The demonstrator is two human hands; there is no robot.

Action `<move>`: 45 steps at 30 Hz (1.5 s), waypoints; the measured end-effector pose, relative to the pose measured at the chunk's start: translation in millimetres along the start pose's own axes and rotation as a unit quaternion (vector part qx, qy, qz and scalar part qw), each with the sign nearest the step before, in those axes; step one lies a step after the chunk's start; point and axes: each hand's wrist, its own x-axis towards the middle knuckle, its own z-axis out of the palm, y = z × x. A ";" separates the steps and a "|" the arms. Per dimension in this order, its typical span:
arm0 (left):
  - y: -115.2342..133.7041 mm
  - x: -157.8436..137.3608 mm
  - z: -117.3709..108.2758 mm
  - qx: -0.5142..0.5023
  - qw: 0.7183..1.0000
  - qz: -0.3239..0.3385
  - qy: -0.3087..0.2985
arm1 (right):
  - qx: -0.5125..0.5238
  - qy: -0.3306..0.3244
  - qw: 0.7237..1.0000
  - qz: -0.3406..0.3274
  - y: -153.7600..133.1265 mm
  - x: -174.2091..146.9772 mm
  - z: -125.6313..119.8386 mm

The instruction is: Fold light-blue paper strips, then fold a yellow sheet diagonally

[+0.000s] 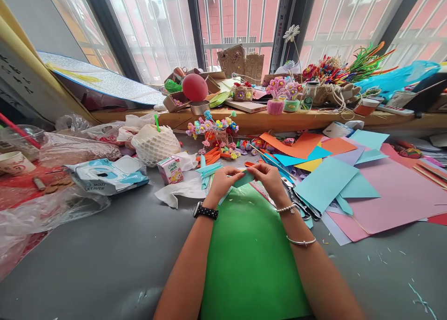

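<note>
A small piece of teal paper [243,180] is pinched between both hands above the far end of a green cutting mat [254,250]. My left hand [224,182] grips the paper's left side, thumb and fingers together. At its right side my right hand [270,179] does the same. Folded light-blue paper strips [210,169] lie just left of my left hand. Close to my right wrist are scissors [296,196], partly covered by loose sheets. Light-blue paper sheets [326,182] are stacked to the right.
Pink card [401,194] and orange paper [296,144] spread across the right side. On the left sit a wet-wipe pack [108,175], a small pink box [170,170] and a foam-netted fruit [155,145]. Yarn flowers [213,129] stand before the wooden ledge [251,120]. Paper scraps litter the right front.
</note>
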 end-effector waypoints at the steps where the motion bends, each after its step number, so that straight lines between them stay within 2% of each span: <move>1: -1.0 0.3 -0.3 -0.008 1.000 -0.008 0.008 | 0.011 0.000 1.000 0.004 -0.5 0.3 -0.6; 4: -1.6 0.3 -1.5 -0.023 0.999 -0.028 0.006 | 0.015 0.001 1.000 0.013 -1.3 0.7 -2.7; 10: 3.8 -1.5 -1.9 -0.047 0.996 -0.030 -0.062 | 0.003 -0.015 1.000 0.014 0.4 0.9 -3.1; 17: -2.1 -1.2 2.2 -0.091 0.995 -0.050 0.003 | 0.034 -0.012 0.999 0.031 4.9 2.6 -2.1; 20: -3.4 -0.8 3.2 -0.098 0.994 -0.055 0.003 | 0.019 -0.017 0.999 0.031 5.1 2.6 -2.2; 27: 3.6 -1.0 4.1 -0.088 0.994 -0.060 -0.001 | -0.064 0.008 0.998 -0.010 4.2 1.9 -0.6; 32: 5.1 -1.4 5.1 -0.086 0.994 -0.065 -0.001 | -0.155 0.037 0.986 -0.058 4.4 0.1 2.5; 37: 4.6 -1.7 5.3 -0.106 0.991 -0.078 0.010 | -0.230 0.023 0.968 -0.101 4.6 -0.9 5.0; 45: 4.4 -2.1 4.1 -0.117 0.990 -0.083 -0.008 | -0.261 0.014 0.957 -0.127 13.4 0.6 6.5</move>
